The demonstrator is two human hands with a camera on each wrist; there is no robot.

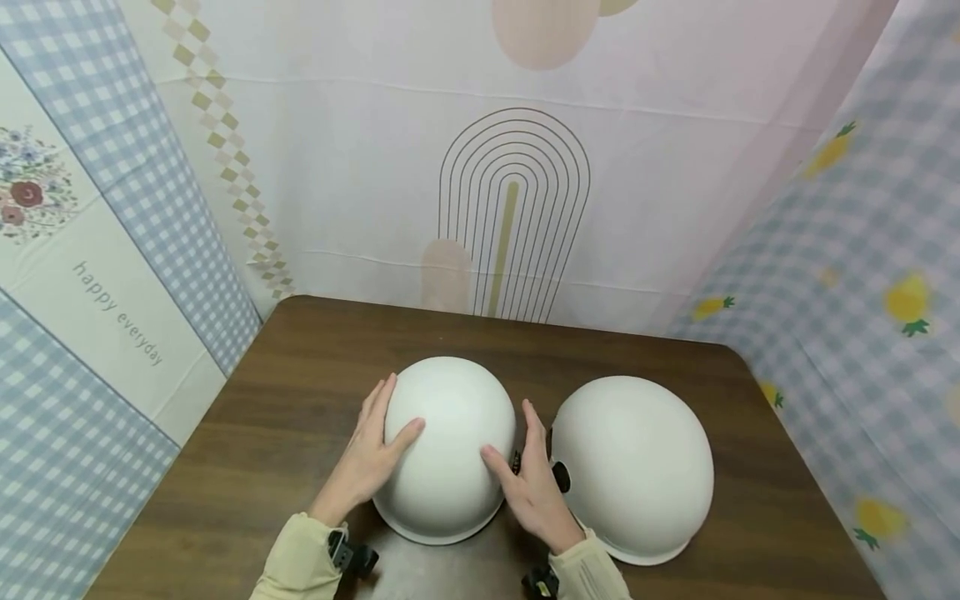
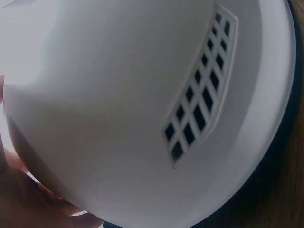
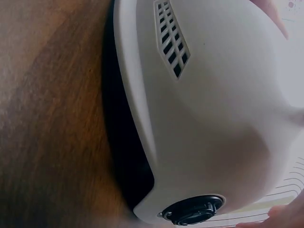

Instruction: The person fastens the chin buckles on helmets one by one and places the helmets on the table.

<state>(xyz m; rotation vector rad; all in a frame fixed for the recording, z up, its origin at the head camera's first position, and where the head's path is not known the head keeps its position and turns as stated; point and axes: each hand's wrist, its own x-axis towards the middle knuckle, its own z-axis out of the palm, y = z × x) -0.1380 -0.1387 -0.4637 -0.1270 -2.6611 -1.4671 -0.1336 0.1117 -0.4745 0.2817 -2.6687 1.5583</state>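
Note:
Two white helmets sit dome up, side by side. Against the left side of the nearer-left helmet (image 1: 446, 450) rests my left hand (image 1: 367, 458), its thumb lying across the shell. On that helmet's right side my right hand (image 1: 531, 487) presses with fairly straight fingers, its thumb touching the shell. The right-hand helmet (image 1: 637, 467) stands just beyond my right hand, with a black round fitting (image 1: 561, 477) on its side. A lattice vent (image 2: 202, 88) shows close up in the left wrist view. The right wrist view shows another vent (image 3: 172, 40) and a black round fitting (image 3: 194, 210) near the rim.
Both helmets are on a dark brown wooden table (image 1: 315, 358). A pale patterned cloth (image 1: 360, 167) hangs behind it. Blue checked cloth (image 1: 135, 125) hangs at the left, and checked cloth with yellow fruit prints (image 1: 840, 333) at the right.

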